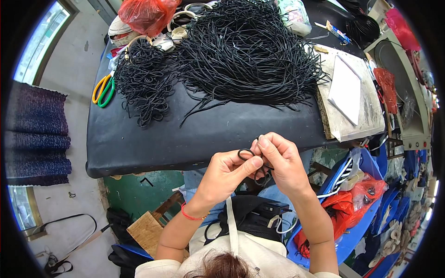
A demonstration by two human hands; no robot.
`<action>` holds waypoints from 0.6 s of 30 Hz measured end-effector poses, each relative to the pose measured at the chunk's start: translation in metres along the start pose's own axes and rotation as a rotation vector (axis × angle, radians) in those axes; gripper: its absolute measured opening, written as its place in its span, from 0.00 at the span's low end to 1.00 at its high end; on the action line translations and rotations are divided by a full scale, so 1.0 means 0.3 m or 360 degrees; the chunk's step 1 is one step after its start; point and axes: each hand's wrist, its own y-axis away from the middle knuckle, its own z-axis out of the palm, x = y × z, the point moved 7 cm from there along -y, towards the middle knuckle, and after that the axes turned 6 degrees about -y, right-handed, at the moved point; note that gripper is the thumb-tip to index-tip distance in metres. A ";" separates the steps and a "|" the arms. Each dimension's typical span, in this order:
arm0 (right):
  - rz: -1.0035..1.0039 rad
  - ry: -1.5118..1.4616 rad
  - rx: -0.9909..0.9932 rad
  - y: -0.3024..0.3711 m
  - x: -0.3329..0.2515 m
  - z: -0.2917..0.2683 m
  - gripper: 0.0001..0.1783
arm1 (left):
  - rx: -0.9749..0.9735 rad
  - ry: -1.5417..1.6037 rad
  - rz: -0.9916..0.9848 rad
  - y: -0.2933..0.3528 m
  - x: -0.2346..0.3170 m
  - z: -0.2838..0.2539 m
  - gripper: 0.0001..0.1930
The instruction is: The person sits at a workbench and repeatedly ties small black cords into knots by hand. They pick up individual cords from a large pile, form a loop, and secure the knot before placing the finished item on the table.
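Observation:
Just off the table's near edge, both my hands meet on a looped black cord. My left hand pinches it between thumb and fingers, with a red band on that wrist. Against it, my right hand grips another part of the same cord, thumb pressed to the fingertips. Small loops stick out above and below the fingers; how the strands cross between them is hidden. Beyond my hands lies a large heap of straight black cords. To its left sits a smaller pile of looped black cords.
Orange-and-green-handled scissors rest at the left of the black table. A red plastic bag stands far left. On the right, white paper lies on a pale board. A blue chair holding red bags stands at my right.

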 end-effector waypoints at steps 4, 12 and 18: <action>0.0124 -0.0018 -0.0026 -0.008 -0.001 0.001 0.14 | 0.0018 0.0073 0.0012 0.003 -0.015 -0.002 0.08; -0.0070 0.0223 0.0161 0.027 0.012 -0.094 0.18 | 0.0508 0.0550 0.0089 -0.015 -0.045 -0.073 0.11; -0.0178 0.0241 0.0122 0.037 -0.010 -0.062 0.09 | 0.0384 0.0157 0.0225 -0.009 -0.034 -0.045 0.10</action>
